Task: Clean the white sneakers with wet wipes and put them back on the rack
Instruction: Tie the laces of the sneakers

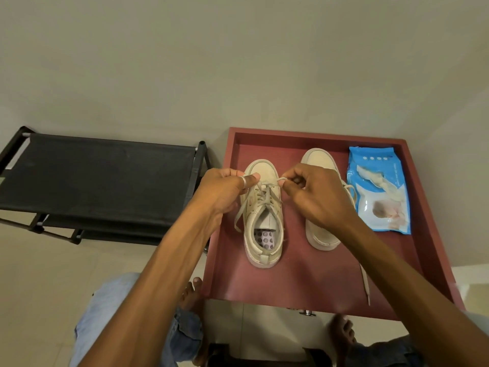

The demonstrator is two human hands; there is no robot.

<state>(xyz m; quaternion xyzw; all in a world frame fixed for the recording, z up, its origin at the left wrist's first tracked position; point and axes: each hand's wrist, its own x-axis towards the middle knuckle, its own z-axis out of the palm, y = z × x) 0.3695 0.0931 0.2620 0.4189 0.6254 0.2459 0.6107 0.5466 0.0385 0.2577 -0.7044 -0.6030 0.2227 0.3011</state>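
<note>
Both forearms reach forward from the near edge of the view over a red-brown desk [328,274] with a raised rim. The left hand [227,189], a ring on its thumb, and the right hand [317,200] are raised above the toe end of the left sneaker [262,221]. The fingers [293,177] of each hand are curled and pinch one end of its lace [267,197], drawn taut between them.

The left sneaker stands upright at the middle of the desk, toe toward the far edge. The right sneaker [321,237] stands just beside it, partly hidden by the right hand. A blue pack of wet wipes [379,189] lies near the far right corner. A loose lace [364,282] trails over the near edge by the right rim.

Left of the desk, a black fabric shoe rack [98,178] stands on the pale tiled floor [39,274] against a plain wall [238,62]. Jeans [111,313] and bare feet [190,292] show below.
</note>
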